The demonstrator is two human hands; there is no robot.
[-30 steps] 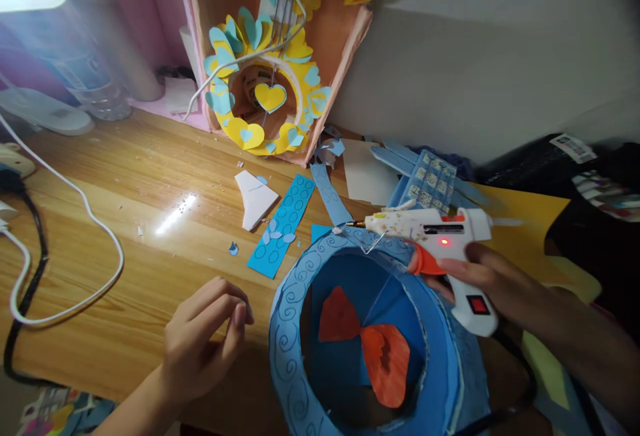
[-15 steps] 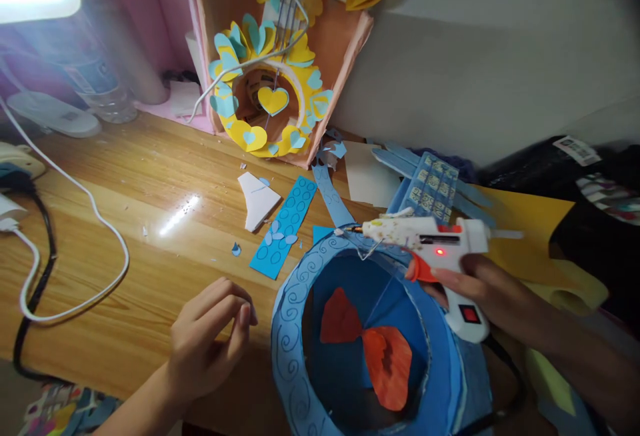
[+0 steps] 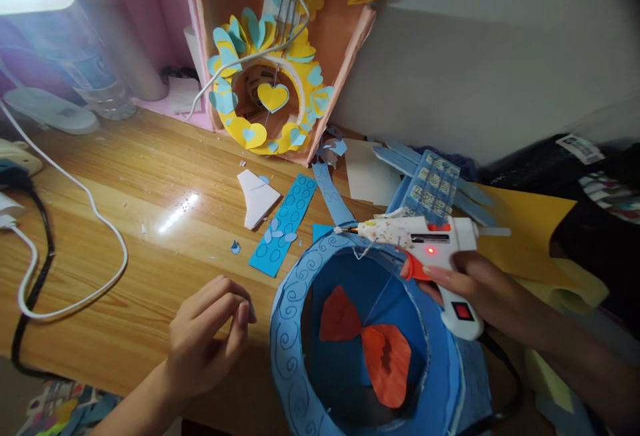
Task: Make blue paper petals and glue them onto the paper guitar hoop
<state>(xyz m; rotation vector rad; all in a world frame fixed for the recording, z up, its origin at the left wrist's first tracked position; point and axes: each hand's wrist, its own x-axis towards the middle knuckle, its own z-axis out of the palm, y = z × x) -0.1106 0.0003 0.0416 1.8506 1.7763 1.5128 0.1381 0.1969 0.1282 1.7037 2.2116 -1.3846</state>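
My right hand grips a white hot glue gun with an orange trigger and a lit red light. Its nozzle touches the far rim of a round blue paper craft with drawn swirls. Inside the ring lies an orange bow-shaped piece. My left hand hovers over the wooden desk just left of the ring, thumb and fingers pinched together; what they hold, if anything, is too small to make out.
A cardboard box with yellow and blue paper hearts stands at the back. Blue paper strips and a white scrap lie on the desk. A white cable loops at left. Yellow sheets lie at right.
The glue gun's nozzle stays at the ring's far rim, shifting only slightly. My left hand keeps its pinch in the same place.
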